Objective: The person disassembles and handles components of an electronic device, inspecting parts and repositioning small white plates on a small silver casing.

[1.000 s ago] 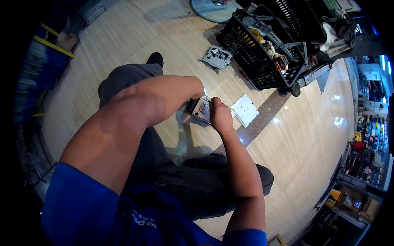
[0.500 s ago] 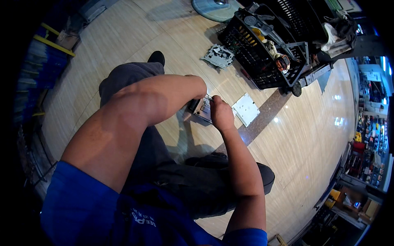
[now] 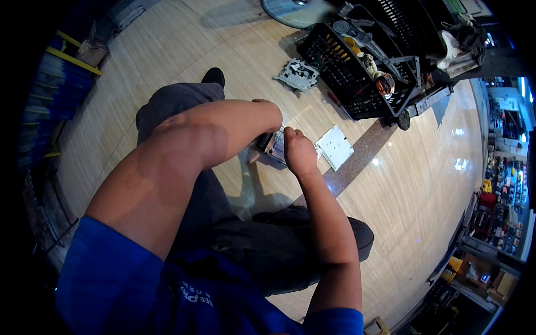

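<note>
A small boxy device (image 3: pixel 275 146) with a dark edge and a paler metallic top is on the floor in front of my legs. My right hand (image 3: pixel 300 152) is closed at its right side, fingers curled inward. Whatever it grips is hidden, though a small pale bit shows by the fingertips. My left hand (image 3: pixel 273 115) bends down over the far side of the device; its fingers are out of sight behind the wrist. Just right of my right hand, a flat white metal plate (image 3: pixel 335 147) with small holes lies on the floor.
Beyond the plate stands a black plastic crate (image 3: pixel 357 72) holding metal parts and cables. Left of it lies a silvery metal frame (image 3: pixel 298 75). A round base (image 3: pixel 296 12) is at the far edge. Blue stacked items (image 3: pixel 53 106) line the left, and stocked shelves (image 3: pixel 505 195) the right.
My right hand has shifted slightly to the left and turned a little over the device. The left arm stays almost where it was; the plate and crate have not moved.
</note>
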Available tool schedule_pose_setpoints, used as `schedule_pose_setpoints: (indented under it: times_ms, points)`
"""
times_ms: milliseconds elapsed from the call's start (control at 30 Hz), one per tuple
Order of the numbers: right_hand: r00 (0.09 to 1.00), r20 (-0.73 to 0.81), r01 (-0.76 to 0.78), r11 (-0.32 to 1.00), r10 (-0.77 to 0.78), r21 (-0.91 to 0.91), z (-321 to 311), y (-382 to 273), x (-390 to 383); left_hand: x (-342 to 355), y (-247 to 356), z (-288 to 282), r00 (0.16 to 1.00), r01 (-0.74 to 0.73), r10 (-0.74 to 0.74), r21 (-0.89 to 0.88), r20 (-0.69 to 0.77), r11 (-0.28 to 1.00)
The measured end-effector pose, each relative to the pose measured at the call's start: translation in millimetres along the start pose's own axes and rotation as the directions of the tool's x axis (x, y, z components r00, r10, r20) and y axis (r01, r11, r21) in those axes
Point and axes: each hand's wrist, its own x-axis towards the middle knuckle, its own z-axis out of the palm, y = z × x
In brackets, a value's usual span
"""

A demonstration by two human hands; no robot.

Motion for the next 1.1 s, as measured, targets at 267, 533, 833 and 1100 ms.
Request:
schedule_pose_setpoints:
  times_ms: [267,533,833,1100]
  points:
    - [0.999,0.034,0.035,0.993,-0.031,-0.111,-5,-6,-1,-25,1,-6,0.998,-0.058,0.059,0.044,-0.004,0.997]
    - [1.000,0.014,0.027,0.972,-0.024,-0.233,-1,-17,5,-14,-2,-6,1.000,-0.013,0.013,-0.036,0.007,0.999]
    - [0.998,0.040,0.052,0.983,-0.046,-0.174,-6,-7,10,-17,0,-10,0.999,-0.035,0.035,-0.063,-0.001,0.997]
    - [0.990,0.095,-0.093,0.983,0.109,-0.159,8,2,9,-17,3,-8,0.998,-0.043,0.034,-0.155,-0.057,0.987]
